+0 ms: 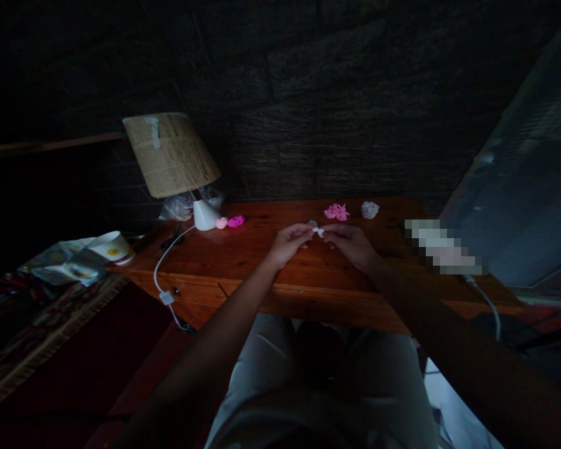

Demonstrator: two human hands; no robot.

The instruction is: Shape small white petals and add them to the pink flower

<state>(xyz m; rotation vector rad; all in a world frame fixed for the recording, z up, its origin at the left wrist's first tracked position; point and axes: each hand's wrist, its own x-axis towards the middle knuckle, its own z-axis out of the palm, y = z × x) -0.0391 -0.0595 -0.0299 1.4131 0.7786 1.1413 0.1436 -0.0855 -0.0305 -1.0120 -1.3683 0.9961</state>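
Both my hands meet over the middle of a low wooden table [243, 262]. My left hand [290, 241] and my right hand [350, 242] each pinch a small white piece [316, 229] between their fingertips. It is too small and dim to name. Beyond my hands lie a pink clump [336, 212] and a white clump [369, 209] on the table's far side. Two more small pink lumps [231, 221] sit by the lamp's base.
A white lamp [204, 215] with a newspaper shade [171, 154] stands at the table's far left, its cord [163, 274] hanging over the edge. A paper cup [112, 246] and papers lie left. A blurred object [442, 247] rests at the right. A dark wall rises behind.
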